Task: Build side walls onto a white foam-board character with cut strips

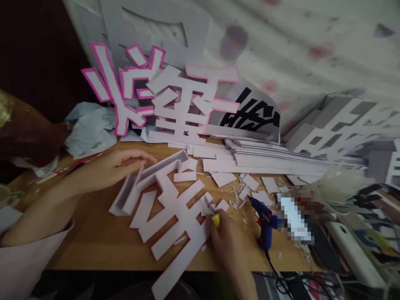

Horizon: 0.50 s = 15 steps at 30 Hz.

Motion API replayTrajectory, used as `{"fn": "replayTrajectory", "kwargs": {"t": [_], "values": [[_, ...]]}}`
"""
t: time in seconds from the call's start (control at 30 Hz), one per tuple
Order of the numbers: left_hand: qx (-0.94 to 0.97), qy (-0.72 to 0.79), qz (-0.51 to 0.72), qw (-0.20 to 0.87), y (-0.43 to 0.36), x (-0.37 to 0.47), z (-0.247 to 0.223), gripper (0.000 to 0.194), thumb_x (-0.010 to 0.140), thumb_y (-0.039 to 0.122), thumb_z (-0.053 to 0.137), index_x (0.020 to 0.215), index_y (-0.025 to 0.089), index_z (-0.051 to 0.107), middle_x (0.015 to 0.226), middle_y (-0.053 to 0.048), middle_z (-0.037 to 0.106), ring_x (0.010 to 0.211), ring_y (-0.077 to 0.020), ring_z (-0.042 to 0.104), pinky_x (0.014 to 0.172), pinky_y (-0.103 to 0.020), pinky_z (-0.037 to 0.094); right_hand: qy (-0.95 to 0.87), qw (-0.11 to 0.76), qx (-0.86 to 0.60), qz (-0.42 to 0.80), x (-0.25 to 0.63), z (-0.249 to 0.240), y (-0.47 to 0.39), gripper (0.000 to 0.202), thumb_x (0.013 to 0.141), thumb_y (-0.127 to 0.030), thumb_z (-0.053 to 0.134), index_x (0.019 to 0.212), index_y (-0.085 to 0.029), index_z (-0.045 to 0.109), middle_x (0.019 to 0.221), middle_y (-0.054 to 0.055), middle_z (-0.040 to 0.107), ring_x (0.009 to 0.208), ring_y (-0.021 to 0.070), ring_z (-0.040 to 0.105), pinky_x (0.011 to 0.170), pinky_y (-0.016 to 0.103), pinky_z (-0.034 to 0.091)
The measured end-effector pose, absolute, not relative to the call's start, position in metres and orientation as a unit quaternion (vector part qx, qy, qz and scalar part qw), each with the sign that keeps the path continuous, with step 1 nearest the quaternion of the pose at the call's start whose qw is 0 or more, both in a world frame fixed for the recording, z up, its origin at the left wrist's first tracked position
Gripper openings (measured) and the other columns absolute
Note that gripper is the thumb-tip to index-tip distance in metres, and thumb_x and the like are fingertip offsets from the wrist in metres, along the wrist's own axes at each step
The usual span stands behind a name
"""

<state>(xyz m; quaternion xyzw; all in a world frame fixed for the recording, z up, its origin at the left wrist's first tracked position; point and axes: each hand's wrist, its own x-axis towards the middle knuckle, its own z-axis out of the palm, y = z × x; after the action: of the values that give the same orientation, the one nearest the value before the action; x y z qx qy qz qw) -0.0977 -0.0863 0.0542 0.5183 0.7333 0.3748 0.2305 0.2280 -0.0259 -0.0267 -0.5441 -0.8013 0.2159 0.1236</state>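
My right hand (pixel 229 239) is closed around a utility knife (pixel 215 217) with a yellow body. Its blade points up and left over a white foam-board character (pixel 178 216) with pink edges, which lies flat on the table and overhangs the front edge. My left hand (pixel 125 164) has its fingers stretched out, at the far-left side of the character. Beneath those fingers, upright white strips (pixel 150 175) stand along its upper left strokes as walls. Whether the fingertips touch a strip, I cannot tell.
A blue glue gun (pixel 265 223) lies on the right, its cord running off the front edge. White offcuts (pixel 250 183) litter the wooden table (pixel 96 241). Behind are stacked board strips (pixel 259 156) and upright cut-out characters (pixel 181 104). A phone (pixel 295 218) lies beyond the glue gun.
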Motion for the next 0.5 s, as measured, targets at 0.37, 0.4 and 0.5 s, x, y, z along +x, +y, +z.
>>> {"fn": "replayTrajectory", "kwargs": {"t": [0.37, 0.4, 0.5], "values": [[0.419, 0.698, 0.53, 0.238, -0.11, -0.088, 0.045, 0.025, 0.073, 0.038, 0.064, 0.082, 0.015, 0.071, 0.08, -0.005, 0.076, 0.082, -0.0227, 0.071, 0.078, -0.035, 0.056, -0.73, 0.182, -0.648, 0.115, 0.265, -0.017, 0.009, 0.047, 0.089, -0.047, 0.043, 0.112, -0.012, 0.066, 0.099, 0.017, 0.074, 0.089, 0.0308, 0.069, 0.074, 0.036, 0.047], [0.417, 0.694, 0.533, 0.246, -0.111, -0.087, 0.042, 0.026, 0.072, 0.038, 0.066, 0.083, 0.014, 0.072, 0.081, -0.006, 0.077, 0.081, -0.0222, 0.071, 0.077, -0.033, 0.056, -0.728, 0.187, -0.649, 0.12, 0.265, -0.018, 0.008, 0.051, 0.088, -0.046, 0.044, 0.12, -0.011, 0.064, 0.105, 0.018, 0.073, 0.095, 0.0312, 0.069, 0.077, 0.036, 0.048], [0.41, 0.661, 0.558, 0.29, -0.117, -0.082, 0.038, 0.025, 0.073, 0.035, 0.07, 0.084, 0.012, 0.073, 0.084, -0.008, 0.079, 0.081, -0.0194, 0.073, 0.075, -0.027, 0.056, -0.731, 0.199, -0.638, 0.135, 0.268, -0.022, 0.002, 0.057, 0.087, -0.045, 0.045, 0.129, -0.01, 0.06, 0.111, 0.018, 0.072, 0.102, 0.0315, 0.069, 0.08, 0.037, 0.05]]}}
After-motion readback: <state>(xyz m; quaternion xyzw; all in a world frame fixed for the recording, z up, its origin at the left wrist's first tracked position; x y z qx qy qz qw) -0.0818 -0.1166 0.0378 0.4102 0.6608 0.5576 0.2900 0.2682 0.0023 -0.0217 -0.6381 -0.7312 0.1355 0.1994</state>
